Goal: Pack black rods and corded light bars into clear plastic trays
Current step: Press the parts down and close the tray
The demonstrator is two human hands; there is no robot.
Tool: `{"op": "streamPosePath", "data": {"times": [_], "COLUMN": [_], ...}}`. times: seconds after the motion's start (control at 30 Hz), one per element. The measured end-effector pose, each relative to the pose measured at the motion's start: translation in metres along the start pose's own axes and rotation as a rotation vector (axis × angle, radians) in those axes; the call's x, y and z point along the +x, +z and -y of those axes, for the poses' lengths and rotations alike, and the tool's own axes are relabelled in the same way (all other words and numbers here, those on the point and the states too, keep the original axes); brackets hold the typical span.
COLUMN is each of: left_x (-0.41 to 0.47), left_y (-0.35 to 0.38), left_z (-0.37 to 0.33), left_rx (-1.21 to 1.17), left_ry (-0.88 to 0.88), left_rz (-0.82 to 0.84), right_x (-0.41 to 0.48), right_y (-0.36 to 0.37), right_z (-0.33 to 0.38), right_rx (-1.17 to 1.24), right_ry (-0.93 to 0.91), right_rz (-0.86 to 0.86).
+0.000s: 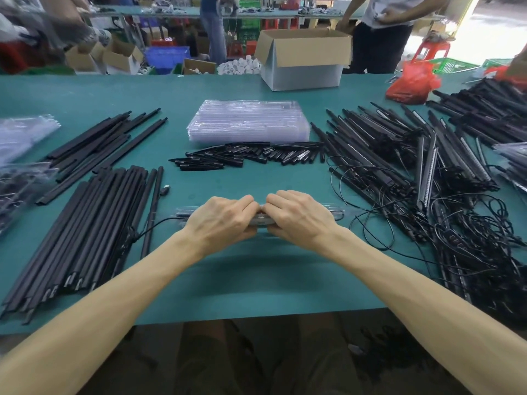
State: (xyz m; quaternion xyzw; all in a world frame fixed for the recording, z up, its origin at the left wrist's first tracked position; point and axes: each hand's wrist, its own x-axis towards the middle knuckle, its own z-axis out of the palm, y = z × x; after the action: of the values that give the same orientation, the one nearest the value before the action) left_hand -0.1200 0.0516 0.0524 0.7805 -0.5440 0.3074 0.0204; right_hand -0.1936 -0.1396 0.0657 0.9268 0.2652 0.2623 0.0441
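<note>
A clear plastic tray [338, 210] lies crosswise on the green table in front of me, mostly covered by my hands. My left hand [222, 219] and my right hand [299, 216] meet at its middle, fingers curled over its far edge and thumbs under the near edge, gripping it. A black cord [155, 225] with a USB plug [164, 190] trails out of its left end. Long black rods [94, 223] lie in a pile on the left. Corded light bars [399, 166] lie tangled on the right. A stack of clear trays [248, 122] sits at the centre back.
Short black pieces [245, 156] lie in a row before the stack. More black rods [97, 143] lie at left rear, bagged items [20, 135] at the far left. A cardboard box [305, 58] and a red bag [410, 84] stand at the back. People stand beyond the table.
</note>
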Motion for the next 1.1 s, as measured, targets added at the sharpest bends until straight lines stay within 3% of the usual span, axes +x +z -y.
{"op": "streamPosePath", "data": {"times": [0.63,1.1], "left_x": [0.005,0.044], "left_y": [-0.012,-0.029], "left_z": [-0.001,0.036], "left_rx": [-0.121,-0.34], "left_ry": [-0.035,-0.224], "left_rz": [0.094,0.27], "right_x": [0.002,0.041], "right_y": [-0.001,-0.021], "right_z": [0.003,-0.03], "right_rx": [0.023,0.222], "right_ry": [0.033,0.175], "right_rz": [0.034,0.262]}}
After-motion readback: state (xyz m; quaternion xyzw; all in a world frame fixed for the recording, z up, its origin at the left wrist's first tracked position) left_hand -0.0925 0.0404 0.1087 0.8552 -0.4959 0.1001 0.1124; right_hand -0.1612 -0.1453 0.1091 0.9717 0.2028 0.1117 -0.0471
